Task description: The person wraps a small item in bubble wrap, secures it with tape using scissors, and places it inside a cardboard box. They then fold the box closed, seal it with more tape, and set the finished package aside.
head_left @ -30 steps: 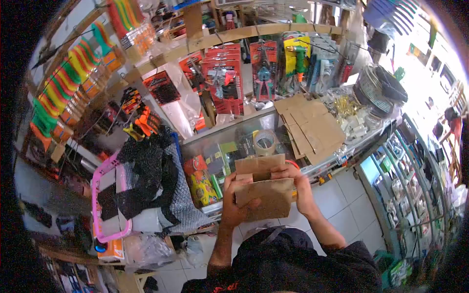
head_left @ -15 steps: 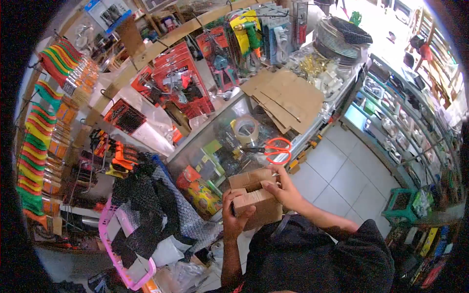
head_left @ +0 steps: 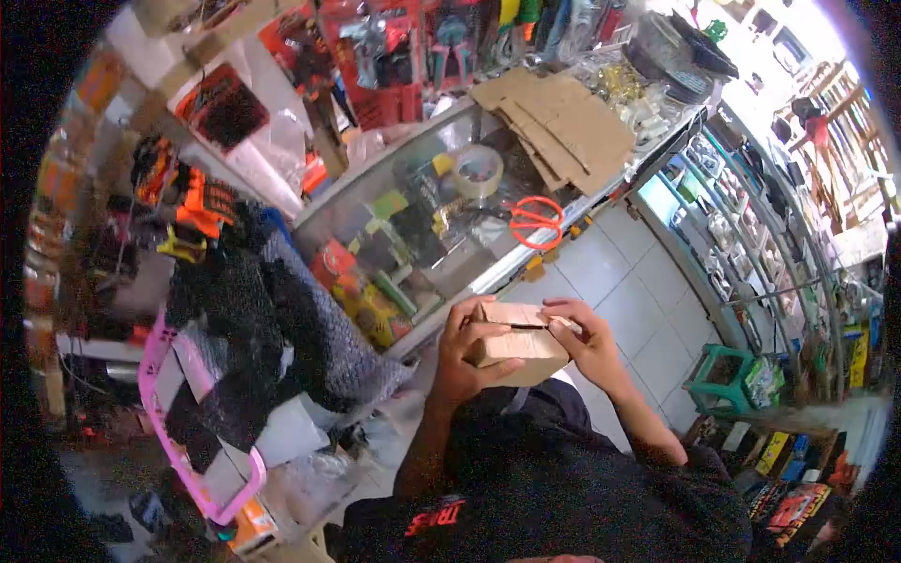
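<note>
A small brown cardboard box point(head_left: 526, 349) is held in front of my body. Its two top flaps lie folded inward, with a narrow dark gap between them. My left hand point(head_left: 460, 357) wraps the box's left side, fingers reaching over the top and thumb along the near side. On the right, my right hand point(head_left: 587, 338) grips the edge, thumb and fingers at the flaps near the gap. What the box contains is hidden. Beyond it on the glass counter lie scissors with orange handles point(head_left: 537, 223) and a roll of clear tape point(head_left: 478, 172).
Flattened cardboard sheets point(head_left: 572, 127) lie on the glass display counter point(head_left: 432, 310). At lower left stands a pink basket point(head_left: 155, 413) by black netting and bubble wrap point(head_left: 338, 347). A green stool point(head_left: 721, 375) is on the tiled floor point(head_left: 610, 300) to the right, near shelves of goods.
The box's raised flap has been folded down, narrowing the opening to a slit. Both hands have shifted slightly right and up with the box, and the view has tilted down.
</note>
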### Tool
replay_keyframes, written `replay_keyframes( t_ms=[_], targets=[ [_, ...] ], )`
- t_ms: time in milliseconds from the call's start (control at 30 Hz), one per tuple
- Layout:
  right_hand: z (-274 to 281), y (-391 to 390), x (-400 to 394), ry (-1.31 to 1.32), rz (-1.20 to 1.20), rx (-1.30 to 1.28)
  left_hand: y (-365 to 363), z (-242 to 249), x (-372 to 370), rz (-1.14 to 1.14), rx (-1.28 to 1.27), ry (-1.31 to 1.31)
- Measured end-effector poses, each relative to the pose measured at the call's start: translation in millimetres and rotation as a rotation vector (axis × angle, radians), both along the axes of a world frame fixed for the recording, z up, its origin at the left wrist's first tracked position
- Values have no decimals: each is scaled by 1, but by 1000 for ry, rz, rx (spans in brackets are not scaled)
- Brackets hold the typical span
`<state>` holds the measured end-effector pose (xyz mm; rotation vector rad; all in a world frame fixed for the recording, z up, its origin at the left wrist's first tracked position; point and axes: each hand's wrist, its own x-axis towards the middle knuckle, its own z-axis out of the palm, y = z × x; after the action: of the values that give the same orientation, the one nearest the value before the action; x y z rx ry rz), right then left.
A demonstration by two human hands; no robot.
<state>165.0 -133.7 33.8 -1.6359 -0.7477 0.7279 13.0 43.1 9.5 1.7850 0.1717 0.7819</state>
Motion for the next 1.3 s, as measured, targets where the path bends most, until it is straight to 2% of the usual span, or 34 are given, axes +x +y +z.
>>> replay_keyframes(
  t_ms=[233,433,633,733,833,933,1000,1300],
  targets=[
    [33,30,5,-37,237,-107,8,1,-25,79,93,-129],
    [38,50,-2,-71,385,-113,11,5,-47,147,68,-89],
    [29,59,1,-189,455,-63,17,-5,-52,122,-28,-118],
    [36,61,3,-154,471,-89,20,-2,-52,91,-61,-135],
    [57,66,2,-236,565,-160,25,4,-52,-8,-28,-117],
    [61,68,-7,-150,568,-154,21,4,-52,-89,-58,-63],
    [50,70,-7,-249,602,-62,20,2,-52,-143,-61,-57],
    [57,72,-14,-362,593,-62,9,2,-49,-131,-102,-41]
  ],
)
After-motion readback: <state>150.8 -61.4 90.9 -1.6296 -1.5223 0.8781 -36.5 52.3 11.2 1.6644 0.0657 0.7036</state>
